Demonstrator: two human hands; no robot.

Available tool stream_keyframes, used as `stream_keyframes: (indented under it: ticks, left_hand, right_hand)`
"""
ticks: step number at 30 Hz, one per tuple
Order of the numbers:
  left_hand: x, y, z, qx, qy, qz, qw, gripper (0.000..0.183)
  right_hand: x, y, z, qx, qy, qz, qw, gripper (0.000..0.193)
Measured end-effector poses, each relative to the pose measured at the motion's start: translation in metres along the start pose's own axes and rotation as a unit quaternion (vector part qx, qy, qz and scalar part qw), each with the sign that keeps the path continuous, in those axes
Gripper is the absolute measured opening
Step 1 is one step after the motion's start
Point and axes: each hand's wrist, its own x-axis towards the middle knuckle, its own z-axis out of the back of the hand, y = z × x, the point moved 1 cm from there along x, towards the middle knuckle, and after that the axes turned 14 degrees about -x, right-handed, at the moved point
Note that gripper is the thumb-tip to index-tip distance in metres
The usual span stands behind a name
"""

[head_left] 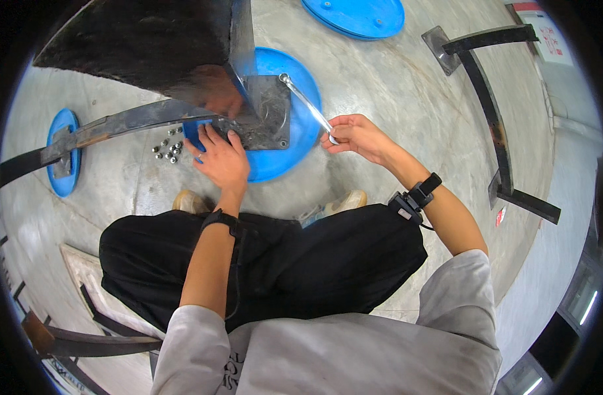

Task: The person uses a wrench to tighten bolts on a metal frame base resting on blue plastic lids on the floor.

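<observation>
My right hand [359, 139] is closed around the near end of a silver wrench [308, 105]. The wrench slants up and left, its far end over a corner of a square black metal plate [273, 122]. That plate lies on a round blue disc [268, 166], and a black steel post [239, 39] rises from it. My left hand [221, 158] rests with fingers spread at the disc's left side, beside the plate's near edge, holding nothing. Left of it, several small shiny nuts [170, 153] lie loose on the floor. A bolt head [284, 143] shows at the plate's near right corner.
A long black bar [97, 131] runs left from the post to a smaller blue disc [63, 161]. Another blue disc [357, 16] lies at the far side. A bent black frame [482, 92] lies at right. My shoes [346, 203] are close to the near disc.
</observation>
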Motion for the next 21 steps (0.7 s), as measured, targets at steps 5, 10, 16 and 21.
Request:
stream_keyframes:
  ticks: [5,10,16,21]
  left_hand:
    - [0.0,0.001,-0.001,0.004,0.001,-0.003,1.0,0.052]
    - [0.0,-0.001,0.001,0.01,0.005,0.004,1.0,0.052]
    - [0.0,-0.001,-0.001,-0.008,0.002,0.0,1.0,0.052]
    - [0.0,0.002,-0.002,-0.007,-0.014,-0.014,1.0,0.05]
  right_hand:
    - [-0.003,0.0,0.002,-0.006,-0.007,-0.008,1.0,0.021]
    - [-0.003,-0.003,0.005,0.015,-0.014,-0.008,1.0,0.022]
    - [0.0,-0.001,-0.005,0.017,0.009,-0.018,1.0,0.021]
    - [0.0,0.003,-0.01,0.003,0.025,-0.042,0.999,0.018]
